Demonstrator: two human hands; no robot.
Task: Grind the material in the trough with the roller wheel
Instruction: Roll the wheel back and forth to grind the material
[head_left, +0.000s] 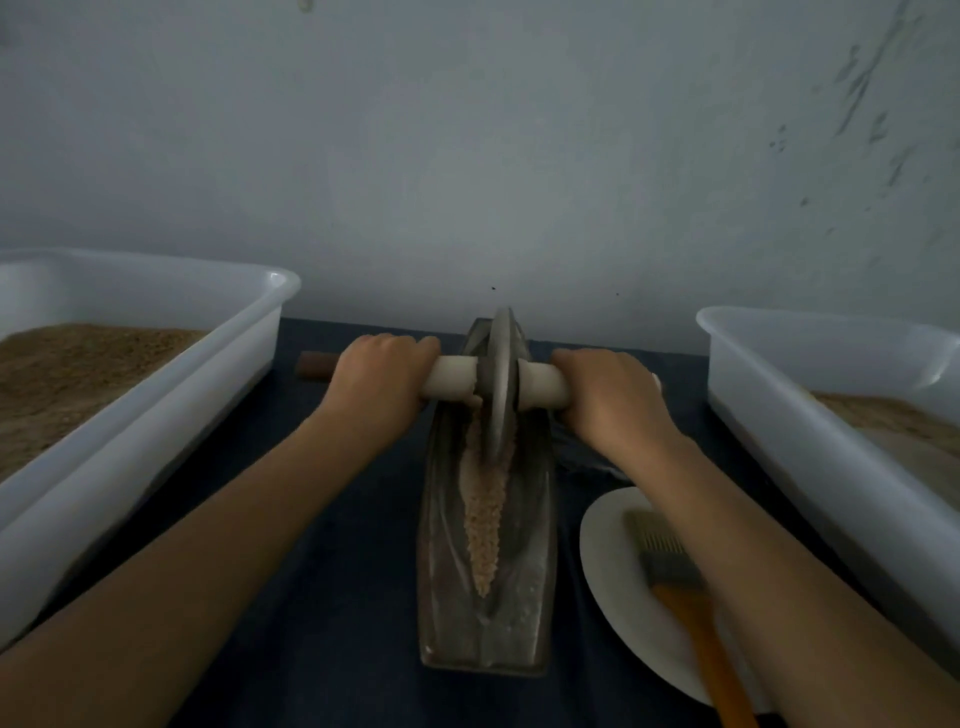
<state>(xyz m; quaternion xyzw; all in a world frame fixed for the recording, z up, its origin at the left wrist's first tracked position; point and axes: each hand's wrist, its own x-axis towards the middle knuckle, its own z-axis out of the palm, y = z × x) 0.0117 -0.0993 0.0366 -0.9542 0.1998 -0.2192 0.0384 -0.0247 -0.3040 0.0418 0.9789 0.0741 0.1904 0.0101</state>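
- Two hands on the white axle handle: left hand (382, 376) and right hand (610, 397) each curled tight around it.
- Grey metal roller wheel (501, 382) upright at far end of long metal trough (530, 571).
- Tan crushed material (485, 512) lies along trough groove.

A dim, pale grey wall (467, 156), scuffed at right, rises behind a dark blue-covered table (353, 597).

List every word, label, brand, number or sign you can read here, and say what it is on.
None: no readable text shows anywhere.
The trough, wheel, both tubs, plate and brush show no print or labels.
The dark marks on the wall are smudges, not writing.
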